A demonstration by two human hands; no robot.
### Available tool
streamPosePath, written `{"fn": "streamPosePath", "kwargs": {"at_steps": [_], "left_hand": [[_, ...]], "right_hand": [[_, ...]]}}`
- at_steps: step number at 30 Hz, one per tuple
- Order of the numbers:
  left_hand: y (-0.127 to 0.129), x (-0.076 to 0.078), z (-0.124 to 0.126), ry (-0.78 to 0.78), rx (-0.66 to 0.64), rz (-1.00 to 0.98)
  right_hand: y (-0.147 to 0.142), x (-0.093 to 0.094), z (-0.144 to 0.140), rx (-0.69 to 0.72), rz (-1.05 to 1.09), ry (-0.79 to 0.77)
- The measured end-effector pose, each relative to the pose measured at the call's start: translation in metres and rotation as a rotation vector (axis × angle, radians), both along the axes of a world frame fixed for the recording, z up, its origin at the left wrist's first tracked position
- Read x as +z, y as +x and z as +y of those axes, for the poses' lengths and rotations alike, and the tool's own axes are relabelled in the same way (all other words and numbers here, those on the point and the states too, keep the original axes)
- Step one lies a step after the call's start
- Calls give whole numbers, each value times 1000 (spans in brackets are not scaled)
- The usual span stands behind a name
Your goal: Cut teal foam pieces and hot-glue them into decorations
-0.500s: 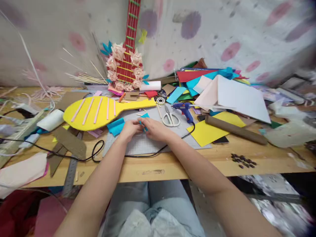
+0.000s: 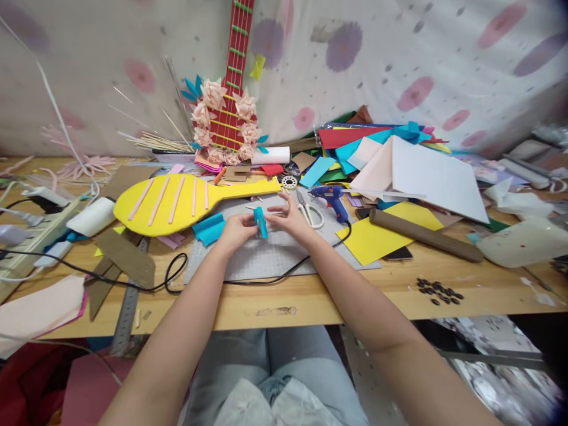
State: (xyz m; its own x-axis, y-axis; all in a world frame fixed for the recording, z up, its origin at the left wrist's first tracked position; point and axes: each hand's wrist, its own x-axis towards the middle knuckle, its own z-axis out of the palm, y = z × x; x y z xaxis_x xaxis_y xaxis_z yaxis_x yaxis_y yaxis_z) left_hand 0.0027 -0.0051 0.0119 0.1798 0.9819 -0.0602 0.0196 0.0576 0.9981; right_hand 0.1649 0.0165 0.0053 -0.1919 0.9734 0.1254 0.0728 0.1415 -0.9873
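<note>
My left hand (image 2: 237, 229) and my right hand (image 2: 290, 218) meet over a grey cutting mat (image 2: 266, 254) and pinch a small blue foam piece (image 2: 261, 223) between their fingertips, held upright. The right hand's fingers are spread above it. A folded blue foam scrap (image 2: 208, 228) lies just left of my left hand. A yellow foam guitar shape (image 2: 177, 200) with pink strips lies behind the hands. White-handled scissors (image 2: 310, 214) and a blue glue gun (image 2: 331, 198) sit right of my right hand.
A red cardboard guitar with paper flowers (image 2: 228, 118) leans on the wall. Stacked coloured sheets (image 2: 390, 160) and a brown tube (image 2: 423, 235) fill the right side. A power strip (image 2: 35, 228), black cable (image 2: 173, 275), metal ruler (image 2: 128, 307) and small dark beads (image 2: 437, 291) lie near the wooden edge.
Both hands have lifted from the mat, and the blue foam piece now stands upright between the fingertips. The right hand has opened its fingers and moved slightly back.
</note>
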Motion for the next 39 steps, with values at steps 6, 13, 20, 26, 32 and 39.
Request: {"fn": "streamPosePath", "kwargs": {"at_steps": [6, 13, 20, 26, 32, 39], "left_hand": [[2, -13, 5, 128, 33, 78], [-1, -10, 0, 312, 99, 498], [1, -12, 0, 313, 70, 400], [1, -18, 10, 173, 195, 42], [2, -9, 5, -16, 226, -104], [4, -6, 3, 2, 300, -95]], "right_hand": [[-5, 0, -1, 26, 219, -192], [-4, 3, -2, -79, 227, -212], [-2, -3, 1, 163, 92, -24], [-4, -9, 3, -41, 227, -130], [-4, -9, 0, -57, 301, -232], [-6, -11, -1, -32, 285, -181]]}}
